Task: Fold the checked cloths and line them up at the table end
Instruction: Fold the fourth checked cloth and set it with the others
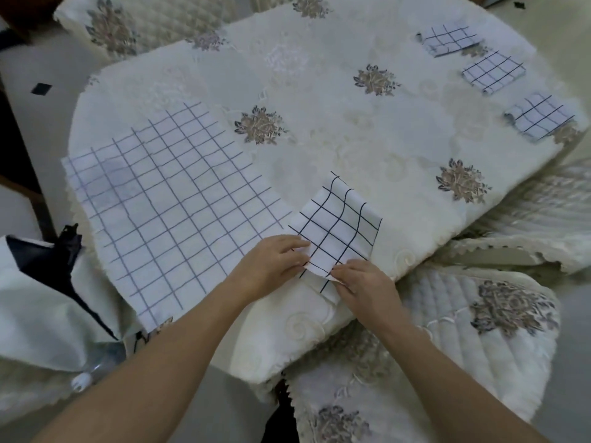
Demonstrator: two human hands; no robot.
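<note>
A partly folded white cloth with dark checks [339, 228] lies near the table's front edge, its far part arched up off the surface. My left hand [271, 265] pinches its near left edge. My right hand [364, 286] pinches its near right corner. To the left lies a large checked cloth [166, 206], spread flat and unfolded. Three folded checked cloths sit in a row along the far right end of the table: one [449, 39] at the back, one [492, 71] in the middle, one [539, 118] nearest.
The table [319, 129] wears a cream tablecloth with embroidered flower patches. Quilted covered chairs stand at the lower right [463, 330] and at the far side [128, 24]. A dark item [54, 254] and a plastic bottle [96, 369] lie on the left seat.
</note>
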